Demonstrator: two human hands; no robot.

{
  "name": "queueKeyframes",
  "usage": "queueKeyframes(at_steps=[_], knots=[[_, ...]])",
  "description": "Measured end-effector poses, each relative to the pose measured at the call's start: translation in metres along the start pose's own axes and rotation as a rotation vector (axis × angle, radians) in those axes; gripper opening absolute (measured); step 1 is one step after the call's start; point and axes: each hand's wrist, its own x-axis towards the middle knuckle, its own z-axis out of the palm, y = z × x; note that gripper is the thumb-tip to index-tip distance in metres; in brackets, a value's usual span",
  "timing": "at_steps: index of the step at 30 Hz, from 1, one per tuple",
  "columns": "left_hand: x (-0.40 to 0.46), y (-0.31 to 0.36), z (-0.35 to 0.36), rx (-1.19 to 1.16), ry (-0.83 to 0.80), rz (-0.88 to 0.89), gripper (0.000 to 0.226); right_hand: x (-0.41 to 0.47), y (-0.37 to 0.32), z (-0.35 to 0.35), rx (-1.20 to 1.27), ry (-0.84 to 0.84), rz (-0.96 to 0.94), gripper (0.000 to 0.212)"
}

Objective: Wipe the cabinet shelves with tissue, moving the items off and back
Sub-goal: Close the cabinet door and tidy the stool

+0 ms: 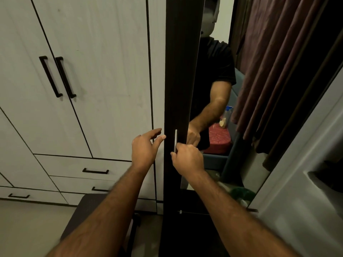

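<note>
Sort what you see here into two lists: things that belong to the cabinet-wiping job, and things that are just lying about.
Job:
dark cabinet door
silver handle
right hand, gripping the handle
left hand, open at the door's edge

Lying about:
white wardrobe
curtain
red box, seen in the mirror

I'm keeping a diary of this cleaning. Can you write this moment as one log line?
step: opening cabinet | right hand: on handle | left hand: open at door edge | tissue: not seen

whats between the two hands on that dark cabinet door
Only the bare dark door edge, seen in the head view. The left hand is open by that edge; the right hand grips the silver handle.
</note>
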Motion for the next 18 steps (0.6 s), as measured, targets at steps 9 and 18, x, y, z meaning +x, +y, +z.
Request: queueKeyframes(at_steps=[9, 18], knots=[[-0.003, 0.002, 0.003, 0.028, 0.024, 0.02, 0.042, 0.001, 0.002, 0.002, -0.009, -0.03, 0.013, 0.02], [-0.046, -0.061, -0.008, 0.239, -0.085, 0.027, 0.049, -0.053, 0.031, 0.067, 0.128, -0.014, 0.043, 0.02]])
